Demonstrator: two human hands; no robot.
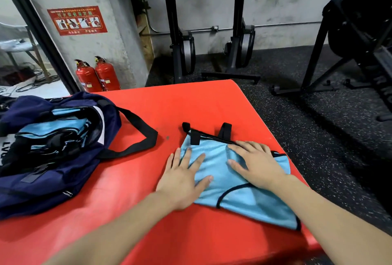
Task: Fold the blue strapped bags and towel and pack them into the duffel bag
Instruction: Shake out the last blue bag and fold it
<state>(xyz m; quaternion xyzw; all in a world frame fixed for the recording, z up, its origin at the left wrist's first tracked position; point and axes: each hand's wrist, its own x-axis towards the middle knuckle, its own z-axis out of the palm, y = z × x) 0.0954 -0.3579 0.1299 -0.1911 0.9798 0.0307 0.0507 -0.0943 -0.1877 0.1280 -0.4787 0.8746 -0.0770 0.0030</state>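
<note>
Standing beyond the red mat are two fire extinguishers and black gym machines. At left, the open navy duffel bag holds folded blue pieces. Left hand and right hand press flat, fingers spread, on the blue strapped bag.

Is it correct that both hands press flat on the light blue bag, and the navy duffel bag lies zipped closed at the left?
Not quite. The head view shows the duffel bag open, with blue items already inside. The rest holds: the left hand and right hand press flat on the light blue bag.
</note>
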